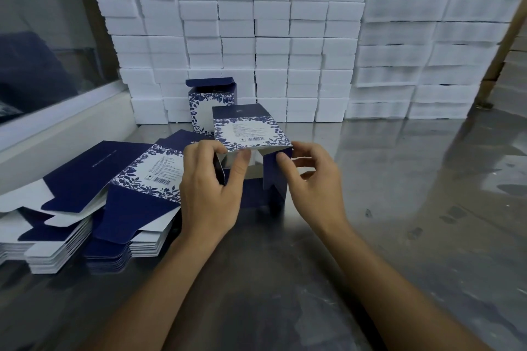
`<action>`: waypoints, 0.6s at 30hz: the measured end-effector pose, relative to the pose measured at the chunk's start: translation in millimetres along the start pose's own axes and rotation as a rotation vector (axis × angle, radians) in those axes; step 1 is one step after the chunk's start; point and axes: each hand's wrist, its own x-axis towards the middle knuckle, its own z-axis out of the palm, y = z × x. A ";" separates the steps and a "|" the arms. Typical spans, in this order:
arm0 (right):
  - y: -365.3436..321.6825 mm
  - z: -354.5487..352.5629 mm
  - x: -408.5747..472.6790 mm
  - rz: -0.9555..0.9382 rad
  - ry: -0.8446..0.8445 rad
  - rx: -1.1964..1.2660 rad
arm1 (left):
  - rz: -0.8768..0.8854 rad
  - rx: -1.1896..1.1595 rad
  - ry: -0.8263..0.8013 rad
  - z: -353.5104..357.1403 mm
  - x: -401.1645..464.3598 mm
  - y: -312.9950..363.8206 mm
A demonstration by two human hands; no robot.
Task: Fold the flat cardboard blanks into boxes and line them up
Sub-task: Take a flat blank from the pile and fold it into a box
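Observation:
A half-formed blue and white floral box lies on its side at the table's middle, its open end facing me with flaps loose. My left hand grips its left flap, the thumb inside the opening. My right hand pinches the dark blue right flap. Behind it one folded box stands upright with its lid flap raised. Stacks of flat blanks lie to the left.
A wall of white foam blocks runs along the back of the shiny metal table. On the left there is a white ledge under a window.

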 end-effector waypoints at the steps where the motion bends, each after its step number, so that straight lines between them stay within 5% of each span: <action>1: 0.5 -0.4 0.4 0.006 0.025 0.004 | 0.005 -0.007 0.000 0.4 -0.5 1.3; 13: -0.1 -4.8 7.5 -0.002 0.124 -0.007 | 0.007 -0.024 0.031 0.4 -1.3 5.8; 18: 8.2 -4.5 5.8 0.110 -0.030 -0.076 | -0.009 0.003 0.035 -0.7 1.6 1.2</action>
